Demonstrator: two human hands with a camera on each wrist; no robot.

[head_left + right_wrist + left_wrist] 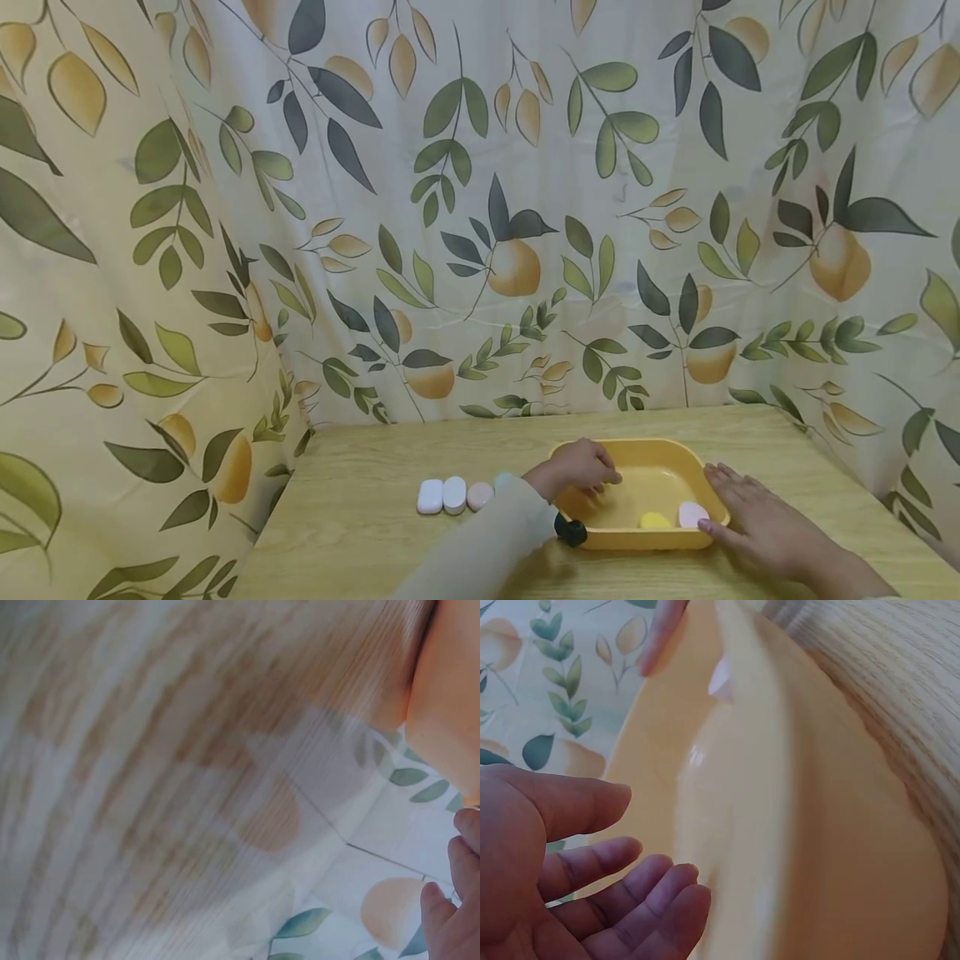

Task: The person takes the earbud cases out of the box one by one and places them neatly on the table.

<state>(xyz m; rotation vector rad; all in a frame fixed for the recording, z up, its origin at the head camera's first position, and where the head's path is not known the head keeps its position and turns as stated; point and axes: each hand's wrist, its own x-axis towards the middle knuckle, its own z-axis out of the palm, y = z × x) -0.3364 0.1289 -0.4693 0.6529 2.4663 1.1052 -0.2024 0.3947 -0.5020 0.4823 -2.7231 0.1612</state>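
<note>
A yellow-orange rectangular tub (645, 540) with rounded corners sits on the table, with a yellow rounded piece (655, 521) and a pale pink one (693, 515) inside at its near right. My left hand (581, 468) is over the tub's left part; in the left wrist view its fingers (641, 896) are loosely bent with nothing between them. With fingers extended, my right hand (772, 527) rests against the tub's right side, its thumb by the near right corner. In the right wrist view only the tub's side (448, 690) and a few fingertips show.
Left of the tub, a row stands on the wooden table (360, 500): a white block (430, 497), a white oval piece (454, 496), a pinkish round piece (480, 497) and a light blue thing partly behind my left sleeve (487, 542). A leaf-and-fruit patterned curtain (480, 208) hangs behind.
</note>
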